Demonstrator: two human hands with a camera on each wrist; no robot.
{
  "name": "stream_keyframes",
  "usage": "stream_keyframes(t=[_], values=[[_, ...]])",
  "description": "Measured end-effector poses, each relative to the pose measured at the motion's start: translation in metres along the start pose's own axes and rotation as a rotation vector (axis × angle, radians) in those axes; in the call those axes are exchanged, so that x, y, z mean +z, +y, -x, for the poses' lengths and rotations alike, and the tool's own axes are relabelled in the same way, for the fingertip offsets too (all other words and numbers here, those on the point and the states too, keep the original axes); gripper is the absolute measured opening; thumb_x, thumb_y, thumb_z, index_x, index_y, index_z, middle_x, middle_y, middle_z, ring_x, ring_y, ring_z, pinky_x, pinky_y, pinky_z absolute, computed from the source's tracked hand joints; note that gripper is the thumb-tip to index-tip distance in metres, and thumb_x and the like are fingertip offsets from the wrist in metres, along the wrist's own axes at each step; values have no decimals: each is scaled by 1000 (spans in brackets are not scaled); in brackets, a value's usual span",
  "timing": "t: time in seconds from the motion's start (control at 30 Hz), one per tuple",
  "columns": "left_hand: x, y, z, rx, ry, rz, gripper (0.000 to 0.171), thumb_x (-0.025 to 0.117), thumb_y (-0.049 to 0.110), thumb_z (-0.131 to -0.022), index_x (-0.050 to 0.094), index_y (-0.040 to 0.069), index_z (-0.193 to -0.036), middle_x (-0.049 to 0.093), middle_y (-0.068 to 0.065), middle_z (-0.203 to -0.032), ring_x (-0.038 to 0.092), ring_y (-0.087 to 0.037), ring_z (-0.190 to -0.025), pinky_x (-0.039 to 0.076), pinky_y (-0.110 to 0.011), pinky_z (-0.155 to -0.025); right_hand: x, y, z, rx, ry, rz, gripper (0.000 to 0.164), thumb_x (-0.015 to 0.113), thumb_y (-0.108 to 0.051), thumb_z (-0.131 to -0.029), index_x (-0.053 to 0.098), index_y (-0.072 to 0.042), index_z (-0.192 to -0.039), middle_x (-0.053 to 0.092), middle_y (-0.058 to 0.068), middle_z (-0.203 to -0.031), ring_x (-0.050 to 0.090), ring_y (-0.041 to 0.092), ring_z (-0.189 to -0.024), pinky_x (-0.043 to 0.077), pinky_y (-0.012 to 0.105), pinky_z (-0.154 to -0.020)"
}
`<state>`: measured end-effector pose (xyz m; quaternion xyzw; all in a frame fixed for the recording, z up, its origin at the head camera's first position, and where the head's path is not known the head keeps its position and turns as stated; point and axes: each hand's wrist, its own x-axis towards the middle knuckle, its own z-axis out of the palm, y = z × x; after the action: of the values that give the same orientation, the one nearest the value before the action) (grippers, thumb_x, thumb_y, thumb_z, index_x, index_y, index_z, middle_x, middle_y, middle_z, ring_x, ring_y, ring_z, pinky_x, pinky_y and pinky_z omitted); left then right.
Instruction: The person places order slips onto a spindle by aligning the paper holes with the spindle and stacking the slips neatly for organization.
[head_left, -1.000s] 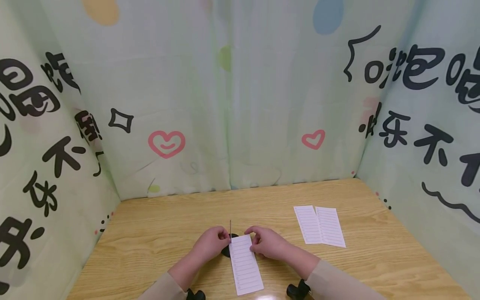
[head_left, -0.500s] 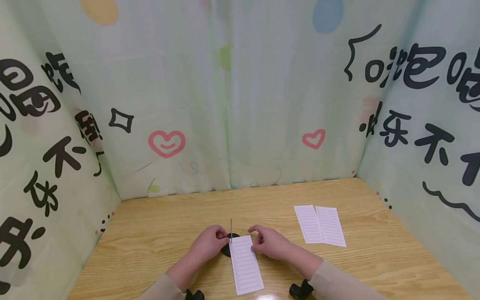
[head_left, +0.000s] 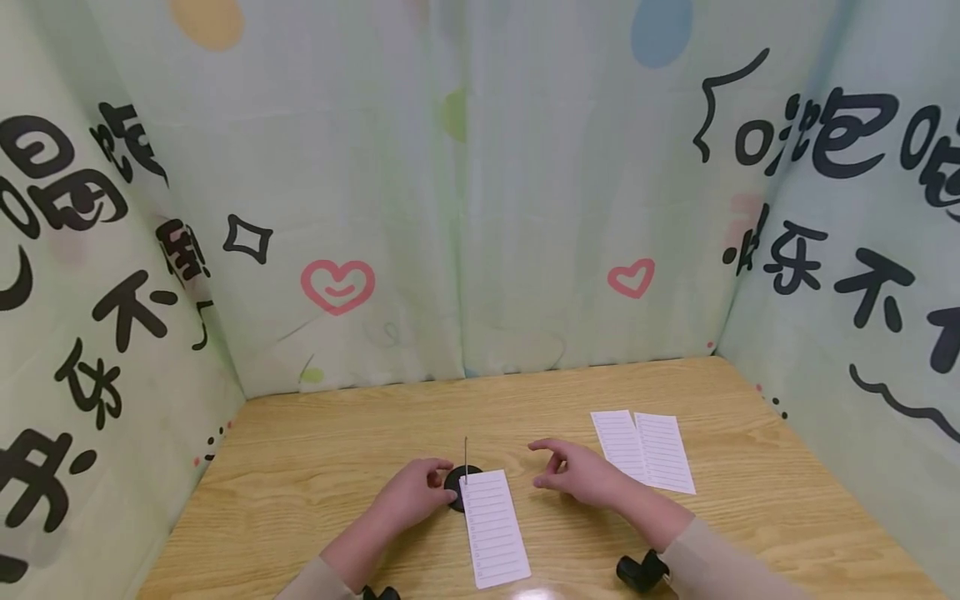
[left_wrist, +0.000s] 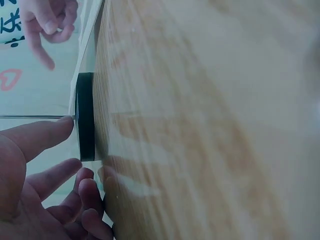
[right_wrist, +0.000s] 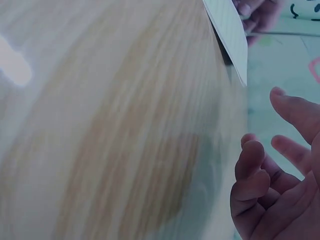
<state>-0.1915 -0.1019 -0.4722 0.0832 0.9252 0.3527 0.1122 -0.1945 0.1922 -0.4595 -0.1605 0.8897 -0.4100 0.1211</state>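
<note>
A black round base with a thin upright metal spike, a bill spike, stands on the wooden table. One lined white paper slip lies over the base's right part, its top left corner at the foot of the spike. My left hand is at the base's left side, thumb and fingers spread apart. In the left wrist view its thumb tip overlaps the spike's foot just above the base. My right hand hovers right of the slip, index finger stretched out, the others loosely bent, holding nothing.
Two more lined slips lie side by side on the table behind the right forearm, the right hand partly covering the left one. Printed curtains enclose the table at the back and both sides.
My right hand has let go of the slip and moved right. My left fingers have come off its top corner and opened beside the base. The slip stays almost in place.
</note>
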Motion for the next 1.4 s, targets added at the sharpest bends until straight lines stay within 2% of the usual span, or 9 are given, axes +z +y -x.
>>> stream_keyframes(t=[0.2,0.43,0.77,1.07,1.4], values=[[-4,1,3,22,-26,-11,54,80,24,-83,63,10,-133,63,-6,-105,56,-23,-93,48,-48,-84,-27,16,8,17,18,-6,58,74,-20,-91,51,-5,-142,57,3,-85,52,18,-62,41,28,-51],[-5,0,2,37,-51,-12,56,81,24,-83,63,11,-134,65,-10,-109,60,-28,-102,47,-52,-91,-61,40,27,39,59,2,62,74,-21,-90,48,0,-143,57,5,-85,54,19,-64,44,28,-53],[-5,0,2,37,-51,-18,56,81,24,-83,63,11,-134,62,-8,-107,59,-27,-100,47,-50,-90,-104,75,54,211,130,62,69,73,-30,-90,44,-2,-145,56,7,-90,54,21,-67,39,28,-54],[-5,0,2,31,-48,-34,55,81,25,-82,64,13,-133,62,-8,-106,59,-26,-99,47,-50,-89,-120,90,62,245,178,159,70,71,-36,-91,44,1,-145,55,9,-95,51,21,-73,40,31,-60],[-4,-3,1,22,-55,-26,55,81,25,-82,64,13,-133,62,-8,-107,59,-27,-101,47,-51,-91,-132,107,51,291,198,226,69,69,-37,-93,45,5,-142,51,10,-91,46,24,-77,36,34,-63]])
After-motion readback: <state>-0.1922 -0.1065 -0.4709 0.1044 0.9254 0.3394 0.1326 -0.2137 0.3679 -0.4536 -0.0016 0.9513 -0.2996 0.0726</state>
